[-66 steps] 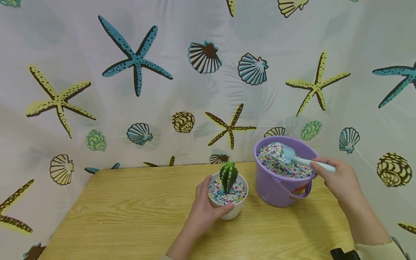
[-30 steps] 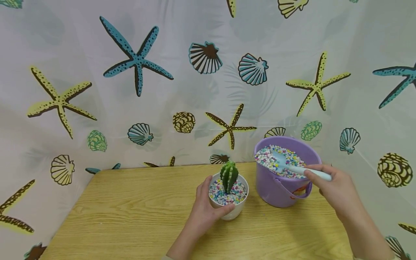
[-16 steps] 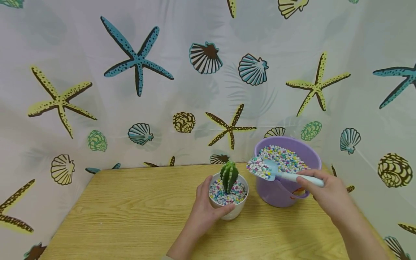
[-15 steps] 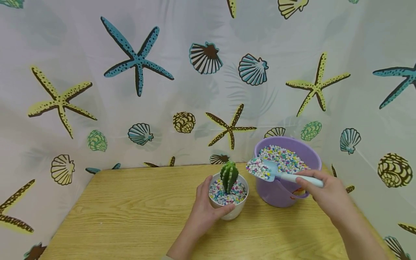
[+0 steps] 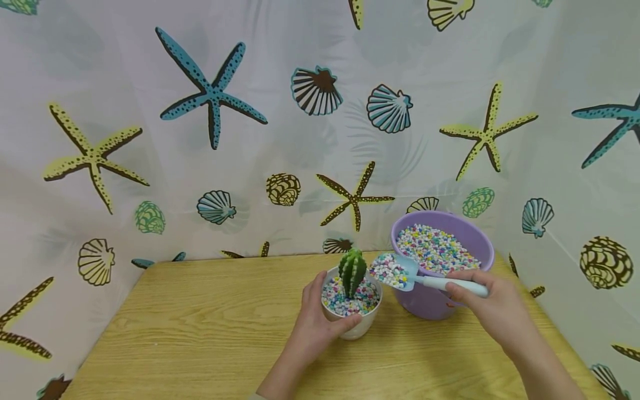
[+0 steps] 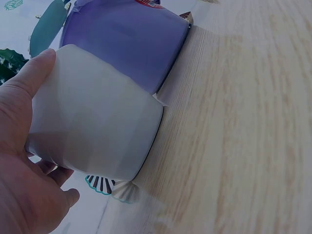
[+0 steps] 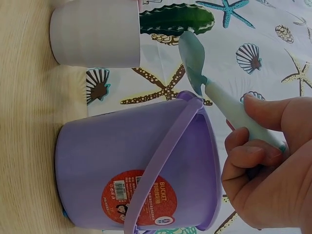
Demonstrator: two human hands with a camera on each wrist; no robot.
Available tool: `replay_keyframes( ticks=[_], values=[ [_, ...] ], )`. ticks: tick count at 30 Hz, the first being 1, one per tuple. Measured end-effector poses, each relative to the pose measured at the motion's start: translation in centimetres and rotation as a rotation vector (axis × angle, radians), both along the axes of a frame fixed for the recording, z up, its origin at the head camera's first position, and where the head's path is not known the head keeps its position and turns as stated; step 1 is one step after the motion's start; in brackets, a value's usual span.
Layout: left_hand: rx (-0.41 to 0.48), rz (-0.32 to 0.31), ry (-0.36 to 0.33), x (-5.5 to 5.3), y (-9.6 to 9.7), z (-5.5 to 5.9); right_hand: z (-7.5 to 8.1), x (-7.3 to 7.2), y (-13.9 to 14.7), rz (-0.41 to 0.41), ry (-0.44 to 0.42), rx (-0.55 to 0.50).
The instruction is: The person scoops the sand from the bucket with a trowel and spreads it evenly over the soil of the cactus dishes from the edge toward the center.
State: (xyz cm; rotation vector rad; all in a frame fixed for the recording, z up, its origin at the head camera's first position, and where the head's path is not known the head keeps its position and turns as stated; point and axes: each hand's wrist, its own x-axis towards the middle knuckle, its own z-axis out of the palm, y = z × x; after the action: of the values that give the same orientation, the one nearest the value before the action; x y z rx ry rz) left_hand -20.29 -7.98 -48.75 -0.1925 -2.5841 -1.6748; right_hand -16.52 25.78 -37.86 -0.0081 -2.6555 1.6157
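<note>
My left hand point(image 5: 312, 333) grips a white plant pot point(image 5: 364, 321), thumb across the near side and fingers behind the far side. A green ribbed cactus point(image 5: 352, 273) rises from the small multicoloured pebbles point(image 5: 345, 303) inside it. With my right hand point(image 5: 492, 308) I hold a light blue scoop point(image 5: 440, 283) by its handle. Its blade bears a heap of pebbles point(image 5: 388, 271) and overlaps the pot's right rim in the head view. In the right wrist view, the blade point(image 7: 191, 53) is close to the cactus, above pot height.
A purple bucket point(image 5: 425, 303) of pebbles point(image 5: 435, 247) stands to the right of the pot, its handle point(image 7: 161, 165) hanging down the side. Both stand on a wooden table point(image 5: 200, 328). A curtain point(image 5: 250, 150) printed with starfish and shells hangs behind.
The right hand has brought the loaded scoop up out of the bucket, then left over its rim to the pot's right edge. The left hand has stayed on the pot.
</note>
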Motion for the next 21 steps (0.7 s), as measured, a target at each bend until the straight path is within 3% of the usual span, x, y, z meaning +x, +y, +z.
replay_keyframes(
  ticks=[21],
  values=[
    [-0.008,0.008,0.000,0.0,0.1,0.1,-0.9,0.4,-1.1,-0.025,0.018,0.131]
  ],
)
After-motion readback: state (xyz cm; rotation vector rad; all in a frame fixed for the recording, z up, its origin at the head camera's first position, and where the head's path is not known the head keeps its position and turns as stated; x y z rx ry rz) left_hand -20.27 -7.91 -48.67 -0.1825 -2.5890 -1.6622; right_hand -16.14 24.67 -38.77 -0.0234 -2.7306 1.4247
